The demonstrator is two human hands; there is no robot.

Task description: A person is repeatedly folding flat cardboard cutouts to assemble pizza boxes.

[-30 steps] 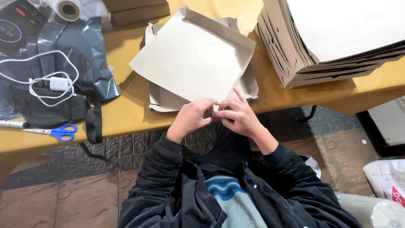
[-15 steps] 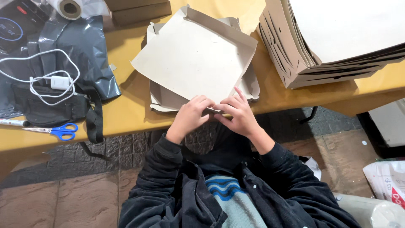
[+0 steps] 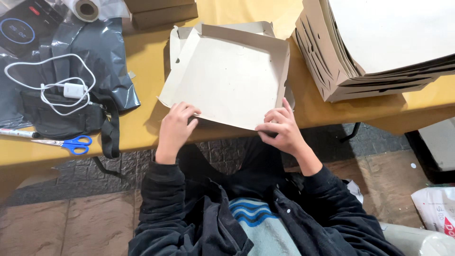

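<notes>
**Holding the cardboard tray by its near edge**

Holding this flat cardboard tray (image 3: 227,85) with both hands, I have it at the near edge of the yellow surface (image 3: 142,123), and it tips up a little toward me. My left hand (image 3: 176,127) pinches the near left part of the edge, fingers curled over it. My right hand (image 3: 280,127) pinches the near right corner, with the fingers pressed on top. Another flat piece of cardboard (image 3: 182,40) lies under the tray.

I think the tray is light and thin. It looks stiff in the middle but bendy at the side flaps, so it could fold or crease if I squeeze hard. The edges and corners look like the best spots to hold.

On the right, close by, sits a tall stack of cardboard trays (image 3: 374,52). On the left are a grey plastic bag (image 3: 102,47), a white cable with a plug (image 3: 66,87), a black pouch (image 3: 61,121), blue scissors (image 3: 71,143) and a pen (image 3: 16,133). Far left is a roll of tape (image 3: 85,8). The stack crowds the right side most.
</notes>
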